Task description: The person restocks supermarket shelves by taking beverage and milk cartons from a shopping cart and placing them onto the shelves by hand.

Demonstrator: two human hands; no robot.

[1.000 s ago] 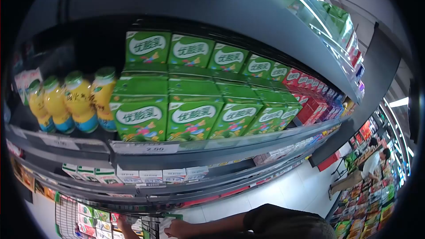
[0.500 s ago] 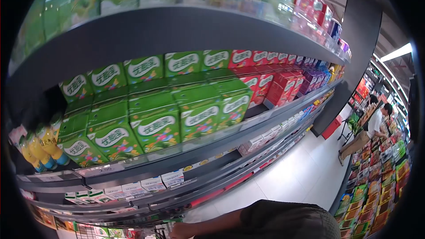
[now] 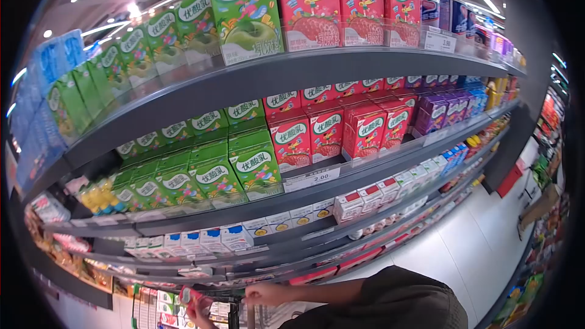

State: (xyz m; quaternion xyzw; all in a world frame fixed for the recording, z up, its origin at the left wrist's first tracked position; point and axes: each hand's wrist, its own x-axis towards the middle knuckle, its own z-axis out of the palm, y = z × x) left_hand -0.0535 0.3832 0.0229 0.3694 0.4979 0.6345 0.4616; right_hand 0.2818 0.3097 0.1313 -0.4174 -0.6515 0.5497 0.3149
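Note:
Low in the head view, my left hand (image 3: 198, 315) is closed around a small red and pink package (image 3: 194, 297), above cartons in a shopping cart (image 3: 144, 309). My right hand (image 3: 267, 294) is closed at the cart handle (image 3: 250, 314), its arm coming in from the right in a dark sleeve. Ahead, the middle shelf holds green drink cartons (image 3: 254, 167) beside red drink cartons (image 3: 368, 131). Larger green (image 3: 247, 15) and red (image 3: 309, 6) cartons line the shelf above.
Purple cartons (image 3: 431, 113) and yellow bottles (image 3: 102, 198) share the middle shelf. White cartons (image 3: 234, 237) sit lower. Pale tiled floor (image 3: 436, 250) runs right of the shelving (image 3: 256, 73). A person's leg (image 3: 536, 210) and packaged goods (image 3: 524, 298) are at the far right.
The view has shifted right and up along the shelves, bringing the upper cartons and red ones closer to the centre. The red package in my left hand now shows; my right hand stays by the handle.

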